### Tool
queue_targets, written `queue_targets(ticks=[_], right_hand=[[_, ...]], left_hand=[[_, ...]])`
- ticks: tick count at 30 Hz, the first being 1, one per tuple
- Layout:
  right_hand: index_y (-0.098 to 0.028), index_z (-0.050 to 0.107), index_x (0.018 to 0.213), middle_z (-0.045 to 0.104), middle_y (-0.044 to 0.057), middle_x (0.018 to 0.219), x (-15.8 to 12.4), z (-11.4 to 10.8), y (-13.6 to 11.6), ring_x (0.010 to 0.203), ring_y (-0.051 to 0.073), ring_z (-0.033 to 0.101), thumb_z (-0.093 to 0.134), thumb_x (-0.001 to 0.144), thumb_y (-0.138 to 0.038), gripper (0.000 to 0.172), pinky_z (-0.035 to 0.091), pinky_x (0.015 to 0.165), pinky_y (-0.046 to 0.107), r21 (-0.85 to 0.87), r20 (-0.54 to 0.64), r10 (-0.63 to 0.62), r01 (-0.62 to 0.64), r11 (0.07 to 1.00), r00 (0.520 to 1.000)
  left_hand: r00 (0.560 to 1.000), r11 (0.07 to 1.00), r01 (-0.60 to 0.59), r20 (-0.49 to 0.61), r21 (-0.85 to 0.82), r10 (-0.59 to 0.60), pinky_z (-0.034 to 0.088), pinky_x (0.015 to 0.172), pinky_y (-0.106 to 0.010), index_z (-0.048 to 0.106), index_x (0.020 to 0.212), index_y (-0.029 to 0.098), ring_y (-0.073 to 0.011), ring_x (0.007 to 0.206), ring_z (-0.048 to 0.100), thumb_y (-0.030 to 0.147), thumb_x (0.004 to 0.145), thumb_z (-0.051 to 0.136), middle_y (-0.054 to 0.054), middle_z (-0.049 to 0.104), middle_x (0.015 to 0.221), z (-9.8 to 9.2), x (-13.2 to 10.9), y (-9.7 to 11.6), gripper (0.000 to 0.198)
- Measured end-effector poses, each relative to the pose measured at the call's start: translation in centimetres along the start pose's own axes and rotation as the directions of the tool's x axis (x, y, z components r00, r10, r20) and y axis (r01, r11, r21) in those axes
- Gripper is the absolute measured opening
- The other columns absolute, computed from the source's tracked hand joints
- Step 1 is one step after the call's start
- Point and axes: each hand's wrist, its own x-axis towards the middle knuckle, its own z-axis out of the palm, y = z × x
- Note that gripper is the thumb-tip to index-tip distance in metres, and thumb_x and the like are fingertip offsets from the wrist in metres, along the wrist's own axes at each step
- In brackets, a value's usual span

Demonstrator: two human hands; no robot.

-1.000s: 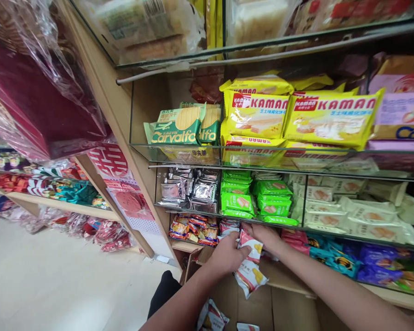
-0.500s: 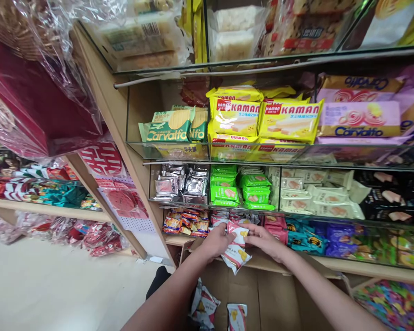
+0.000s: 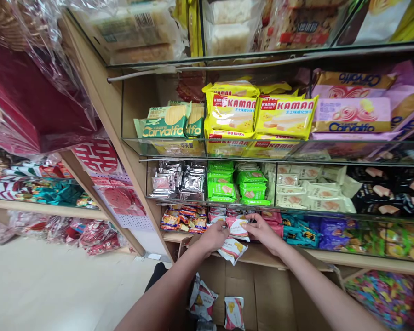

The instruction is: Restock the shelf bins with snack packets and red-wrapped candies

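Side by side in front of the lowest shelf, my two hands hold small white-and-pink snack packets. My left hand (image 3: 213, 238) is closed on a snack packet (image 3: 233, 250) that hangs tilted below its fingers. My right hand (image 3: 262, 233) pinches the right edge of an upper snack packet (image 3: 237, 228), whose left edge lies against my left fingertips. Behind them, similar packets (image 3: 216, 214) fill a shelf compartment, partly hidden. Beneath my arms is an open cardboard box (image 3: 272, 294) with a loose packet (image 3: 234, 312) and several more packets (image 3: 202, 296) at its left.
Orange-wrapped snacks (image 3: 182, 218) lie left of my hands, teal packets (image 3: 298, 231) to the right. A glass shelf edge (image 3: 248, 205) runs just above. Green packets (image 3: 222, 184) and yellow wafer packs (image 3: 231, 112) sit higher. A wooden upright (image 3: 134, 170) stands at the left.
The upper packet has turned more face-on and is spread between both hands, apart from the lower one. My hands have shifted slightly, and the whole view has moved a little.
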Motion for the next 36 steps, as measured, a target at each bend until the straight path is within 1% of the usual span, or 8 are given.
queue_targets(ticks=[5, 11, 17, 21, 25, 29, 33, 36], right_hand=[[-0.021, 0.036, 0.077, 0.058, -0.003, 0.065, 0.2, 0.1, 1.0, 0.057, 0.012, 0.056, 0.058, 0.068, -0.047, 0.035, 0.043, 0.05, 0.024, -0.18, 0.062, -0.03, 0.041, 0.983, 0.998], [-0.02, 0.039, 0.077, 0.059, -0.005, 0.066, 0.0, 0.8, 0.7, 0.059, 0.009, 0.056, 0.065, 0.062, -0.039, 0.035, 0.044, 0.053, 0.021, 0.029, 0.193, 0.047, -0.054, 0.998, 0.98], [-0.019, 0.043, 0.067, 0.051, -0.007, 0.051, 1.0, 0.1, 0.5, 0.044, 0.006, 0.05, 0.07, 0.055, -0.024, 0.03, 0.044, 0.045, 0.019, 0.253, -0.068, 0.162, -0.141, 0.957, 0.984], [-0.019, 0.044, 0.067, 0.048, -0.007, 0.044, 2.4, -0.7, 0.5, 0.036, 0.006, 0.045, 0.067, 0.059, -0.016, 0.024, 0.038, 0.035, 0.017, 0.252, -0.32, 0.24, -0.162, 0.954, 0.917], [-0.019, 0.045, 0.068, 0.046, -0.007, 0.044, 4.4, -0.8, 0.9, 0.035, 0.006, 0.043, 0.059, 0.066, -0.016, 0.014, 0.035, 0.034, 0.017, 0.177, -0.435, 0.216, -0.152, 0.972, 0.874], [-0.018, 0.048, 0.068, 0.055, 0.0, 0.051, 5.9, -0.4, 1.9, 0.044, 0.011, 0.051, 0.052, 0.071, -0.023, 0.006, 0.037, 0.037, 0.02, 0.02, -0.447, 0.128, -0.133, 0.991, 0.885], [-0.019, 0.055, 0.07, 0.063, 0.004, 0.066, 6.2, -0.5, 2.5, 0.072, 0.02, 0.059, 0.053, 0.068, -0.032, 0.014, 0.045, 0.057, 0.027, -0.218, -0.385, -0.026, -0.064, 0.974, 0.922], [-0.018, 0.059, 0.068, 0.065, 0.007, 0.077, 6.2, -0.6, 2.3, 0.09, 0.027, 0.056, 0.058, 0.063, -0.036, 0.018, 0.041, 0.076, 0.032, -0.416, -0.303, -0.139, 0.001, 0.909, 0.943]], left_hand=[[0.995, 0.999, 0.013, -0.095, 0.047, -0.008, 0.035, 0.046, -0.018, 0.049, 0.107, 0.014, -0.0085, 0.048, 0.049, 0.026, 0.073, 0.05, -0.001, 0.059, 0.065, 0.0, 0.6, -0.2, 0.036], [0.995, 0.998, -0.017, -0.102, 0.061, 0.023, 0.035, 0.046, -0.017, 0.05, 0.105, 0.015, -0.0075, 0.047, 0.047, 0.028, 0.074, 0.051, 0.001, 0.058, 0.063, -0.1, 0.5, -0.2, 0.034], [0.994, 0.986, -0.039, -0.091, 0.162, 0.054, 0.035, 0.048, -0.018, 0.047, 0.113, 0.016, -0.0078, 0.047, 0.047, 0.028, 0.069, 0.056, 0.001, 0.06, 0.064, 0.0, 0.5, -0.4, 0.046], [0.993, 0.964, -0.043, -0.098, 0.262, 0.071, 0.036, 0.05, -0.019, 0.056, 0.101, 0.017, -0.0097, 0.051, 0.049, 0.029, 0.069, 0.055, 0.0, 0.061, 0.063, -0.1, 0.4, -0.1, 0.034], [0.989, 0.933, -0.055, -0.11, 0.355, 0.101, 0.035, 0.051, -0.019, 0.061, 0.092, 0.017, -0.0104, 0.052, 0.049, 0.028, 0.07, 0.052, 0.001, 0.059, 0.06, 0.0, 0.3, 0.3, 0.026], [0.989, 0.921, -0.062, -0.097, 0.384, 0.107, 0.034, 0.049, -0.019, 0.062, 0.088, 0.017, -0.0097, 0.049, 0.046, 0.028, 0.071, 0.049, 0.001, 0.057, 0.058, 0.1, 0.2, 0.3, 0.025], [0.986, 0.902, -0.117, -0.062, 0.414, 0.157, 0.031, 0.047, -0.018, 0.061, 0.089, 0.015, -0.0087, 0.05, 0.045, 0.027, 0.072, 0.045, 0.0, 0.058, 0.063, 0.1, 0.3, -0.1, 0.026], [0.983, 0.896, -0.147, -0.035, 0.42, 0.178, 0.03, 0.045, -0.017, 0.06, 0.089, 0.015, -0.0081, 0.049, 0.043, 0.027, 0.072, 0.043, 0.0, 0.058, 0.064, 0.0, 0.5, -0.3, 0.027]])
